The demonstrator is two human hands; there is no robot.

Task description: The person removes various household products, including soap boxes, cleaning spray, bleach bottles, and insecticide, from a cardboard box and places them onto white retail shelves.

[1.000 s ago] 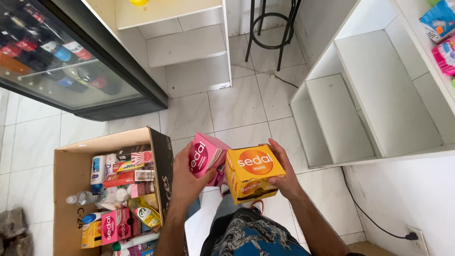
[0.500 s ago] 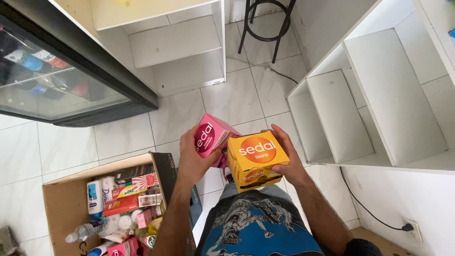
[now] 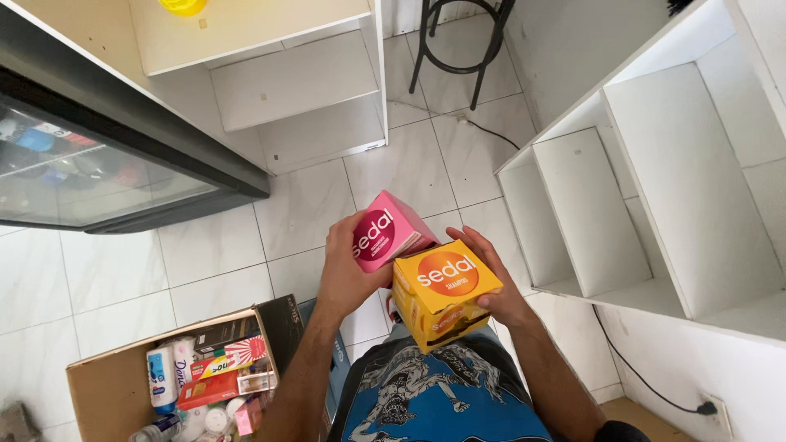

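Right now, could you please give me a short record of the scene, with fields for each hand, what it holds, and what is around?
left hand: grips a pink cardboard box, fingers wrapped round its left side
right hand: grips a yellow-orange cardboard box from its right side
boxes: touching, pink one behind and above
lower left: open brown cardboard carton of mixed toiletry packs
right: empty white shelf unit
upper left: glass-fronted cooler
floor: white tiles
top: black metal stool
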